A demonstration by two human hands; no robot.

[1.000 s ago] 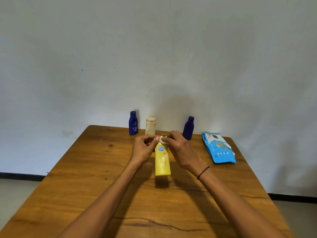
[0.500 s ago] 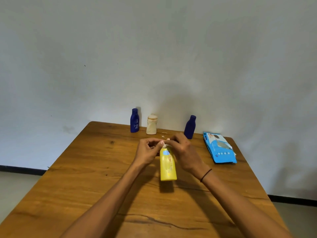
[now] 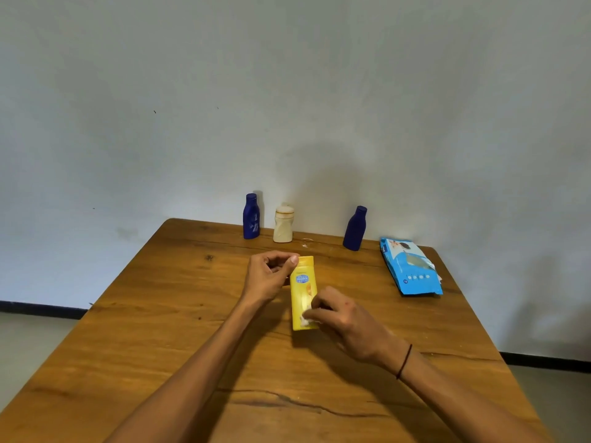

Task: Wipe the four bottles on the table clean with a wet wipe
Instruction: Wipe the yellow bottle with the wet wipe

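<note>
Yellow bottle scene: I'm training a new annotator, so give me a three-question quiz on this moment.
1. True or false: the yellow bottle stands upright on the table.
2. Which hand presses the wet wipe to it? A) left hand B) right hand
3. How many bottles stand along the far edge?

Key: 1 true; 2 B; 3 three: blue bottle, cream bottle, second blue bottle.

Both forearms are stretched forward. The left hand (image 3: 268,278) is curled, thumb and fingertips pinched together. The right hand (image 3: 343,318) is lowered, its fingers bent in a closed grip.
</note>
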